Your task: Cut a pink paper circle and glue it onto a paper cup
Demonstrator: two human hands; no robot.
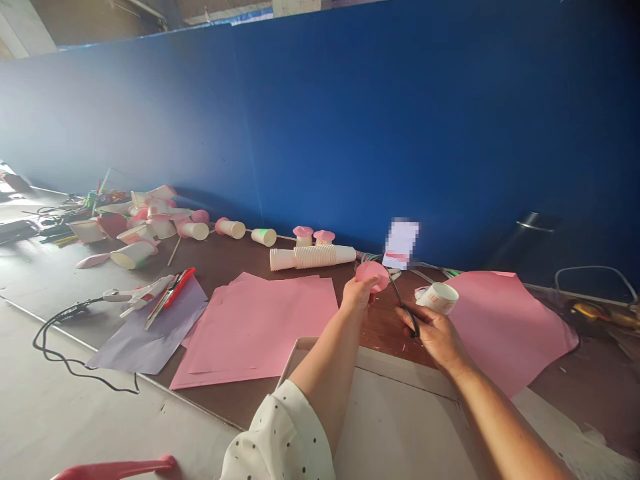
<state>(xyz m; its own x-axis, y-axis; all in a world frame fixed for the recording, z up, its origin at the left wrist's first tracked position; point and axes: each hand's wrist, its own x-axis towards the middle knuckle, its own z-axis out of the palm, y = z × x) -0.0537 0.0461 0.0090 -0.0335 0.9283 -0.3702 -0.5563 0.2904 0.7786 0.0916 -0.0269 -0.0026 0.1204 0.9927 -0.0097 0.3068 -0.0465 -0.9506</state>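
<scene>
Between the fingers of my left hand [361, 293] is a round pink paper piece [371, 272]. My right hand [434, 333] grips the black handles of a pair of scissors [413, 323], whose blades point up toward the right edge of the pink piece. Just beyond my right hand a white paper cup [438, 298] with red print lies tilted. Left of my hands, a long row of nested paper cups [320, 257] lies on its side. Two cups with pink tops [313, 235] stand behind that row.
Pink sheets [265, 327] lie left of my arms, and a curled pink sheet [505, 320] is at the right. A red cutter [170, 297] and a glue gun [143, 293] rest on purple paper [150, 340]. Loose cups [133, 253] crowd the left. A blue partition [320, 133] stands behind.
</scene>
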